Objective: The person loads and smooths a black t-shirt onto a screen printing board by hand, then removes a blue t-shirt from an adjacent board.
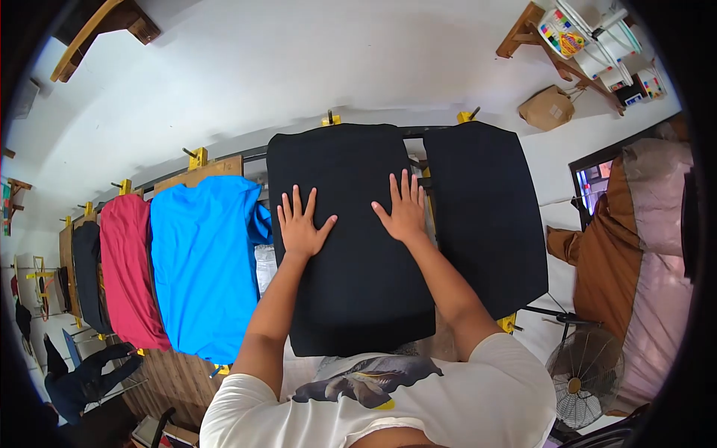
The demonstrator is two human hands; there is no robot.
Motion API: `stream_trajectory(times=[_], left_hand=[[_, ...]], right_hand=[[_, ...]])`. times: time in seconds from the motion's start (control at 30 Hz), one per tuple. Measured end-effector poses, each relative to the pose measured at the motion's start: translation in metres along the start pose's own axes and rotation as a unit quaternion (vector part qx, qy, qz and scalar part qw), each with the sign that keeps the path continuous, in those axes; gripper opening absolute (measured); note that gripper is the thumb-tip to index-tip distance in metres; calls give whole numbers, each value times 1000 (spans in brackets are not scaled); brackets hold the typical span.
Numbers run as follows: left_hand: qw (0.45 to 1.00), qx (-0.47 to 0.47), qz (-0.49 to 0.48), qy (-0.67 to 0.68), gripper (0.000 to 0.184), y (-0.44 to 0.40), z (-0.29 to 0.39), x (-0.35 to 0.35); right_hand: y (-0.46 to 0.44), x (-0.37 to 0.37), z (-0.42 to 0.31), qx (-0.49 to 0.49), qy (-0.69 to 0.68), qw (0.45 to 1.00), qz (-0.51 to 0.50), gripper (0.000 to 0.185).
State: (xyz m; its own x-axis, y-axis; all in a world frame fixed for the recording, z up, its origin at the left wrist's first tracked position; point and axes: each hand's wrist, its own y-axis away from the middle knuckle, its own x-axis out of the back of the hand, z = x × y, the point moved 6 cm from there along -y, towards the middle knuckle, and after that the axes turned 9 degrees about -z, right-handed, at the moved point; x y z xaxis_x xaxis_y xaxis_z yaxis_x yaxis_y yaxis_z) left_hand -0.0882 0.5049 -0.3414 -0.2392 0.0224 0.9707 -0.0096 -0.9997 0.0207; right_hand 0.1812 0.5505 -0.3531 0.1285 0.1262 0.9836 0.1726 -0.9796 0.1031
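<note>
Black fabric (351,284) lies smooth over a board directly in front of me. My left hand (302,230) rests flat on its left part, fingers spread and pointing away from me. On the right edge of the same fabric lies my right hand (403,210), also flat with spread fingers. Neither hand grips anything. A second board covered in black fabric (485,224) stands just to the right, apart from my right hand. To the left hangs a bright blue shirt (202,261) over another board.
Further left are a red garment (131,269) and a dark one (89,276). Yellow clamps (197,159) line the dark rail. A fan (582,377) stands at the lower right, near brown fabric (616,261). A paper bag (549,108) is by the wall.
</note>
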Motion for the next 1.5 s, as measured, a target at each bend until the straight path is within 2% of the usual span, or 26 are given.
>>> stream_trajectory(times=[0.17,0.3,0.37,0.47,0.67,0.73,0.77,0.8,0.83,0.87,0.93,1.0,1.07,1.27,1.33,1.37,1.4,1.47,1.5], left_hand=[[1000,16,11,-15,94,-47,-11,-2],[999,39,-1,-13,103,-88,-18,3],[998,62,-24,-15,116,-109,-25,3],[998,64,-19,-10,121,-133,-36,3],[999,47,-19,-5,110,-173,-54,10],[994,70,-82,-1,103,-182,-60,6],[995,56,-78,-8,92,-181,-57,9],[996,56,-72,-8,92,-182,-59,0],[998,26,27,-45,87,-181,-59,-10],[988,-6,128,-82,82,-176,-55,-10],[989,-46,87,-108,69,-165,-22,-5],[991,-132,24,-13,65,-154,8,-24],[993,-94,62,-17,62,-165,9,-22],[997,-74,32,16,72,-190,-16,-8],[999,38,2,-23,79,-199,-41,-6],[997,36,44,-42,80,-202,-49,-5],[998,33,43,-44,80,-206,-49,1],[993,67,-96,-20,81,-211,-52,6],[994,58,-92,-2,78,-212,-54,3]], right_hand=[[-57,6,2,24,8,1000,13,94],[-98,8,9,-8,-6,1000,-3,99],[-116,8,14,-24,-13,1000,-11,101],[-139,10,21,-46,-24,998,-38,103],[-181,2,45,-59,-107,992,-28,101],[-189,-3,51,-44,-123,991,-31,94],[-191,-7,49,-41,-122,991,-29,94],[-192,-7,45,-34,-28,998,38,89],[-190,-3,38,-28,66,992,105,84],[-181,8,23,-27,66,991,112,84],[-157,27,-32,56,34,996,62,82],[-138,-2,-67,169,14,985,18,85],[-152,-1,-65,139,11,990,23,86],[-182,0,-47,114,3,993,4,89],[-195,6,-35,81,14,996,-32,92],[-200,8,-27,56,15,998,-29,91],[-205,8,-19,30,16,999,-27,91],[-213,4,-14,35,0,999,-24,92],[-216,3,-13,37,-19,999,-26,92]])
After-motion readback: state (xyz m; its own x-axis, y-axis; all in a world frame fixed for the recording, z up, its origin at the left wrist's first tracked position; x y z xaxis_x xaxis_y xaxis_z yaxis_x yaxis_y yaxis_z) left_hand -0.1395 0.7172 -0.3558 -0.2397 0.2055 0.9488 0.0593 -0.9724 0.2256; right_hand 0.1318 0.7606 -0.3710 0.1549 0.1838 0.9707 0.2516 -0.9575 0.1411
